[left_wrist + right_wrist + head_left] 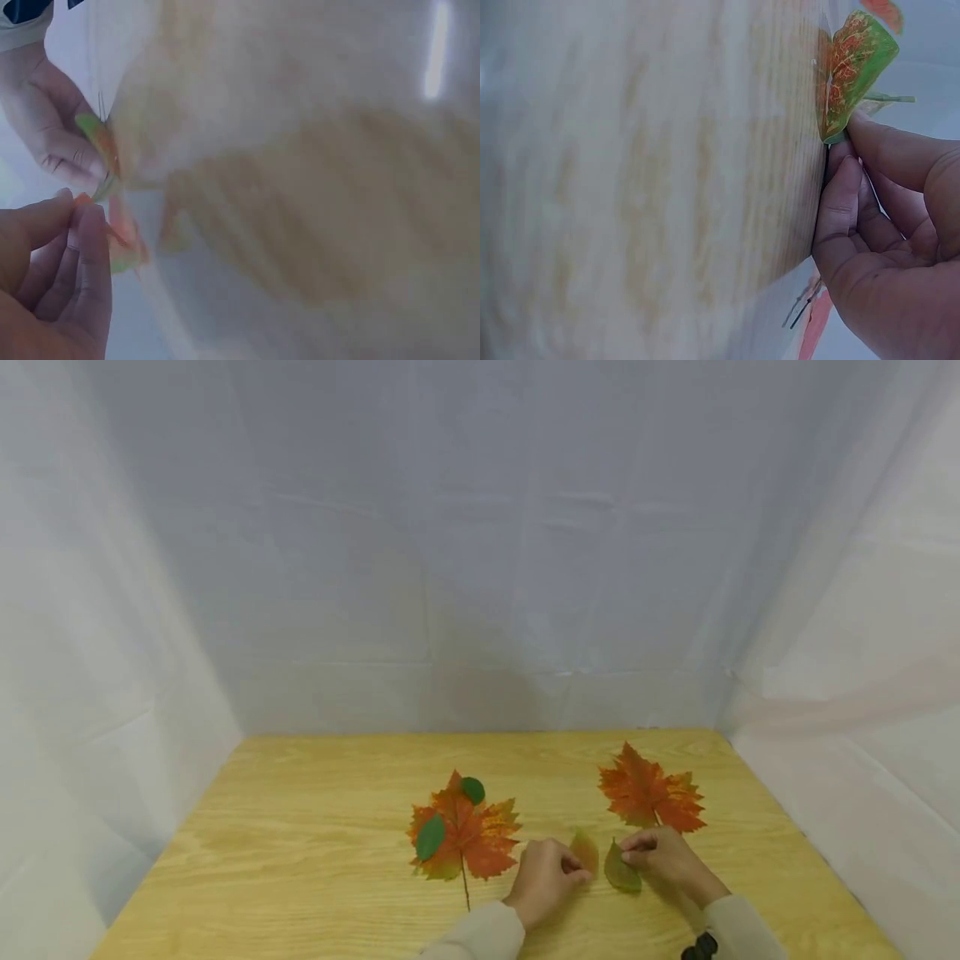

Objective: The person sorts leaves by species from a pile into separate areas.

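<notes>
Near the front right of the table, my left hand (543, 878) pinches a small orange-and-green leaf (584, 853) between thumb and fingers. Just to its right, my right hand (667, 860) pinches a green oval leaf (622, 870) by its side, and a short stem points up from it. The two small leaves are held side by side with a narrow gap between them. Up close in the right wrist view, the right hand's leaf (861, 64) shows reddish veining inside a green edge. The left wrist view has both hands close together at its left side.
A large orange-red maple leaf (480, 839) with a long stem lies left of the hands, two small dark green leaves (431, 837) on it. Another maple leaf (651, 789) lies beyond the right hand. White sheeting (480, 568) encloses the wooden table (300, 827) behind and on both sides.
</notes>
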The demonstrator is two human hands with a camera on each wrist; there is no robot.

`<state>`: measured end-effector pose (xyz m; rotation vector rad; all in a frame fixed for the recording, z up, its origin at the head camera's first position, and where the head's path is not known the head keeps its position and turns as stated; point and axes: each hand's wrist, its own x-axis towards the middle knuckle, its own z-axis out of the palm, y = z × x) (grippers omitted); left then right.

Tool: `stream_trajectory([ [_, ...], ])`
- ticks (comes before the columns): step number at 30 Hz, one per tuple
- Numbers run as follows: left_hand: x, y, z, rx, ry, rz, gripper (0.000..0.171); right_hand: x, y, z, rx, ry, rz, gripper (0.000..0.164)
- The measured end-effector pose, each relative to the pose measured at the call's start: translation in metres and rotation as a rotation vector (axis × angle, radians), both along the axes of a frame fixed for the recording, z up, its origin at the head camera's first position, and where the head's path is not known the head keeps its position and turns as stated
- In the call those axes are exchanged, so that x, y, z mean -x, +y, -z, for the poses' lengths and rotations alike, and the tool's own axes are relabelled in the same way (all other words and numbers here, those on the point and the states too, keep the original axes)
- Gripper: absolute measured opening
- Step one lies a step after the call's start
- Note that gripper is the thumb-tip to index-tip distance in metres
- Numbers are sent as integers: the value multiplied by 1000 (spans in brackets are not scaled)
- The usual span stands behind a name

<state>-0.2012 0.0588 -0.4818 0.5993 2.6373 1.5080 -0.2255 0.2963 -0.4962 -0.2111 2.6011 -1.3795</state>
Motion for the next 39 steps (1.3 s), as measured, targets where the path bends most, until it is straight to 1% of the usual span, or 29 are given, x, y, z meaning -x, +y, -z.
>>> stream_trajectory([
  [4, -2, 11, 8, 29, 3, -38, 6, 0, 0, -1, -2, 5, -8, 19],
  [9, -3, 17, 10, 36, 3, -54, 6, 0, 0, -1, 5, 4, -5, 18],
  [11, -4, 19, 10, 35, 4, -55, 5, 1, 1, -1, 18, 6, -6, 17],
  [12, -4, 19, 10, 30, 3, -55, 5, 1, 2, -1, 18, 20, -24, 17],
  [16, -5, 22, 9, 17, 8, -51, 5, 1, 3, -2, 31, 24, -31, 17],
  [21, -6, 24, 9, 11, 2, -33, 4, -1, 0, -4, 10, 3, -5, 18],
  [28, -6, 24, 9, 12, 5, -39, 4, -2, -3, -6, -11, -4, 8, 18],
  [39, -6, 23, 9, 12, 15, -27, 4, -2, -1, -5, -5, -11, 3, 18],
])
